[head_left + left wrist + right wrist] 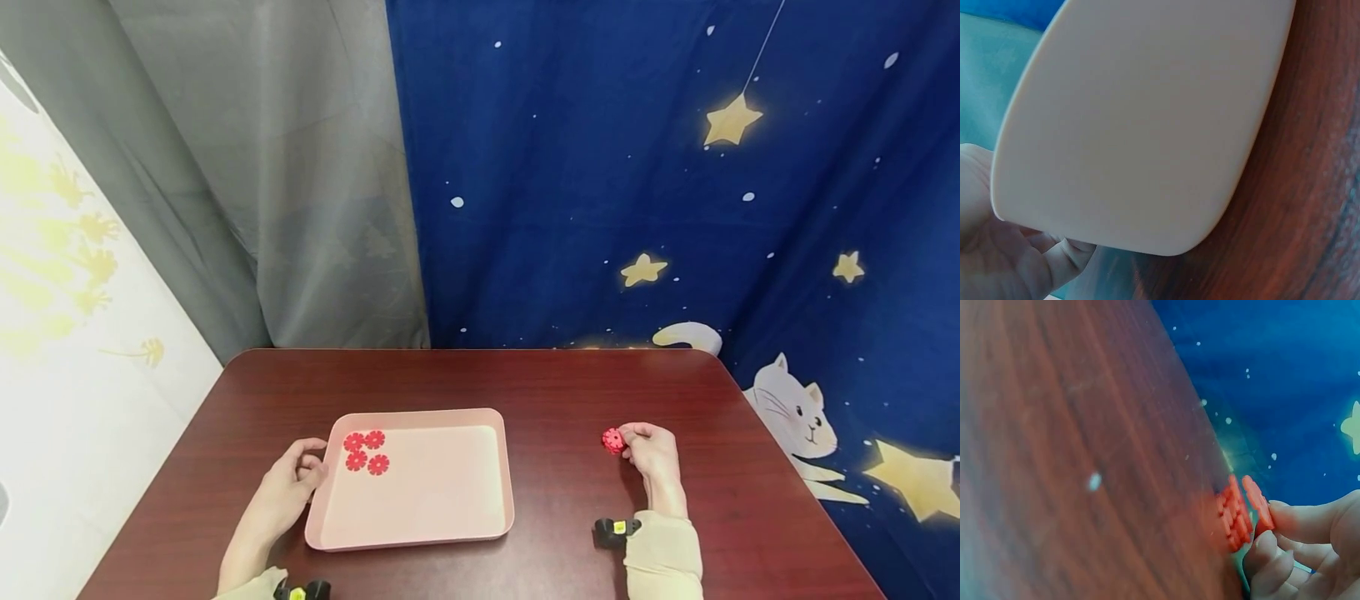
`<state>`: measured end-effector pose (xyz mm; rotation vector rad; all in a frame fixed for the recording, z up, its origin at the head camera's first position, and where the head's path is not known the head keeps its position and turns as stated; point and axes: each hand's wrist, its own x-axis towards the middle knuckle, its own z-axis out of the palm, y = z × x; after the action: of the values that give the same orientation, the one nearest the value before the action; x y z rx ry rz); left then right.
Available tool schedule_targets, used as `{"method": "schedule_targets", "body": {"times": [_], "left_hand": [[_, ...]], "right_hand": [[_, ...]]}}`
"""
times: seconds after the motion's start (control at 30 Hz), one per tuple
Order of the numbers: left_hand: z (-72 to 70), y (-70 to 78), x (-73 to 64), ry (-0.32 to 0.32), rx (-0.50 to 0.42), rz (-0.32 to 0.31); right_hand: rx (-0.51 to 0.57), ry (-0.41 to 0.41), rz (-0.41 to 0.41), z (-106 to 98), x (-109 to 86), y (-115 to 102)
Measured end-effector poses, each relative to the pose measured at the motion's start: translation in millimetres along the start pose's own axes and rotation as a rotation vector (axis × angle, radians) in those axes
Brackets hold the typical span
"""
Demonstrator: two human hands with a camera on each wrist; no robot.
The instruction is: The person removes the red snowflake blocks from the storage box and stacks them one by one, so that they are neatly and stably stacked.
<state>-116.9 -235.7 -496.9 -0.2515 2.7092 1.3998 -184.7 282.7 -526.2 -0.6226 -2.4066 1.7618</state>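
Against the left side of the pink tray, my left hand holds the edge with curled fingers; the tray's wall partly hides the hand in the left wrist view. Several flat red flower-shaped discs with notched rims lie in the tray's far left corner. To the right of the tray, my right hand pinches a red flower-shaped disc between thumb and fingers. Close beside that disc, a small stack of similar red discs shows in the right wrist view.
The dark red-brown wooden table has rounded far corners. Behind it hang a grey curtain and a blue one printed with stars and a cat. Black wrist cameras sit near both cuffs.
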Motion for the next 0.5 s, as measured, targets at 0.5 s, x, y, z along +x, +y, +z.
{"method": "schedule_targets", "body": {"times": [0.5], "left_hand": [[-1.1, 0.7, 1.2, -0.009, -0.009, -0.015]], "right_hand": [[-0.257, 0.113, -0.053, 3.2, -4.8, -4.0]]}}
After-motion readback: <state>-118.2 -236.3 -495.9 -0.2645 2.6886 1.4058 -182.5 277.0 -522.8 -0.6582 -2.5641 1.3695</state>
